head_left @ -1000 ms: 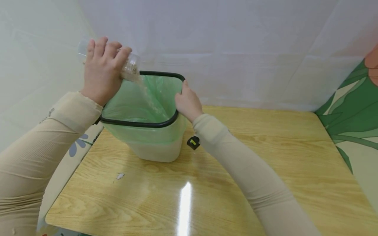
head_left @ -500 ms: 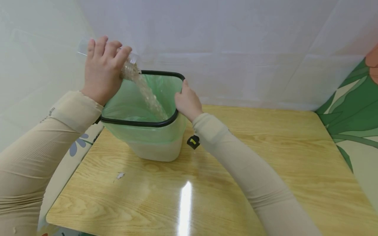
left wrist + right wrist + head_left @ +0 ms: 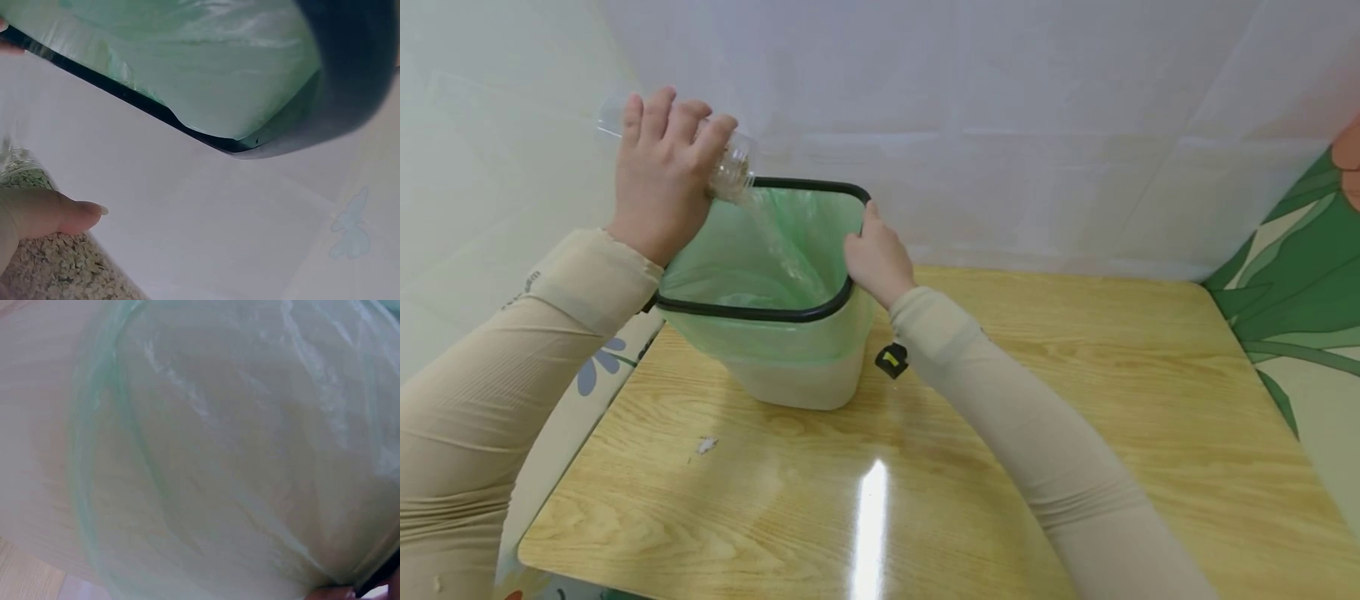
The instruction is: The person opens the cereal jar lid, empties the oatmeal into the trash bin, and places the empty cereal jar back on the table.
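My left hand [image 3: 666, 175] grips a clear plastic jar [image 3: 735, 167], tilted mouth-down over a trash can [image 3: 797, 385]. Pale flakes that look like rolled oats [image 3: 72, 269] fill part of the jar in the left wrist view, with my thumb lying across its side. From the mouth a thin stream of flakes [image 3: 778, 246] falls into the green bag [image 3: 715, 267] lining the can. My right hand [image 3: 880, 258] holds the right side of the black rim [image 3: 745, 313], thumb on top. In the right wrist view the bag-covered wall [image 3: 219, 456] hides most of that hand.
The can stands on a wood-grain table [image 3: 1037, 417]. A small black object with a yellow mark [image 3: 892, 361] lies right of it, close to my right sleeve. A white scrap [image 3: 706, 446] lies in front. A white sheet [image 3: 1000, 133] hangs behind the table.
The stream of flakes swelled half a second ago and is thin again now. Both hands, the jar and the can have stayed nearly in place.
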`<action>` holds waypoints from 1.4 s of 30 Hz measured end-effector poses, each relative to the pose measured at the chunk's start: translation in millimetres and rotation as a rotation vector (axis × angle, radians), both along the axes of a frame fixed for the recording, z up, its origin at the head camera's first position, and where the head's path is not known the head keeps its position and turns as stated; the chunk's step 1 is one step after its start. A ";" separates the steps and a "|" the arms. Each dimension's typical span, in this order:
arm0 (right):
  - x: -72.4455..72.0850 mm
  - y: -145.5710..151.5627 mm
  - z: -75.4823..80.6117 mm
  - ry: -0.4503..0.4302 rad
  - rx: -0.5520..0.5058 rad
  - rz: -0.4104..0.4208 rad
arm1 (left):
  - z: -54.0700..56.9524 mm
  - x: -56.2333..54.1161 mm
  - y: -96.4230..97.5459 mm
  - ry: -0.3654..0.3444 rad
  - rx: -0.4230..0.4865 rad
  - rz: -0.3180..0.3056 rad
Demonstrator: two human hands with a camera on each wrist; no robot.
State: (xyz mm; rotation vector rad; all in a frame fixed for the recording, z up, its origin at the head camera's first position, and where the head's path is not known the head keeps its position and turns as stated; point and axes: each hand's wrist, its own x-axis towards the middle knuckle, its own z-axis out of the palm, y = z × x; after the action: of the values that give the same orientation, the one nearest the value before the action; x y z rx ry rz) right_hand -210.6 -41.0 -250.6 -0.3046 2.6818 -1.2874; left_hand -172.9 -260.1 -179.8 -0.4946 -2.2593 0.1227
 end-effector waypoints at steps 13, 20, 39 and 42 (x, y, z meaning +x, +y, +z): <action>-0.6 1.3 0.0 -0.013 -0.001 0.002 | 0.7 0.7 0.2 0.017 -0.033 -0.006; -1.5 1.7 -1.0 -0.006 0.000 -0.005 | 2.0 0.4 2.1 0.031 -0.016 -0.021; -1.7 2.7 -0.4 0.006 -0.008 0.001 | 7.5 0.7 3.2 0.043 -0.025 -0.004; -1.5 2.8 -0.1 0.004 -0.008 0.003 | 8.7 1.2 3.7 0.045 -0.028 -0.004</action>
State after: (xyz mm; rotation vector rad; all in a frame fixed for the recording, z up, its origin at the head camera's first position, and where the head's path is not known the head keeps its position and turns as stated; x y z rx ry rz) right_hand -212.2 -38.2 -250.7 -0.3124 2.6791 -1.2988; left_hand -171.6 -256.4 -171.1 -0.5064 -2.2147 0.1620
